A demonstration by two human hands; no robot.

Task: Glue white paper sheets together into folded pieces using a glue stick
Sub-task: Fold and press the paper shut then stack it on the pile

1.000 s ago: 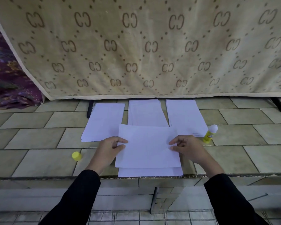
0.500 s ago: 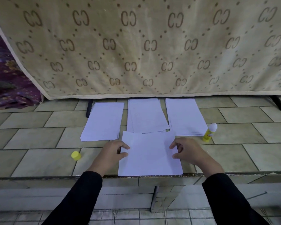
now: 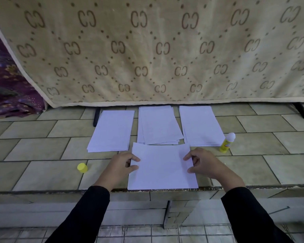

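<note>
Both hands are at the front sheet (image 3: 162, 167), one on each side edge. Left hand (image 3: 120, 165): fingers curled, fingertips over the sheet's left edge, gripping it. Right hand (image 3: 203, 163): same posture on the right edge, fingertips lying on the paper. Black sleeves cover both forearms.

Front sheet: white, lying flat on the tiled table (image 3: 42, 174), its near edge level with the table's front lip. Whether it is a single sheet or several layers stuck together cannot be told from this angle.

Behind it, three white paper stacks in a row:
- left stack (image 3: 112, 130), apart from the front sheet;
- middle stack (image 3: 158, 125), slightly fanned, its near edge just touching the front sheet's far edge;
- right stack (image 3: 200, 125), near corner close to the right hand.

Glue stick (image 3: 226, 143): yellow body, white tip exposed, standing with a slight tilt just beside the right stack's near right corner. Its yellow cap (image 3: 82, 167) sits on the table well apart from it, left of the left hand.

Background: beige patterned cloth (image 3: 156, 50) hangs down to the table's far side; purple fabric (image 3: 7, 88) at the far left.
</note>
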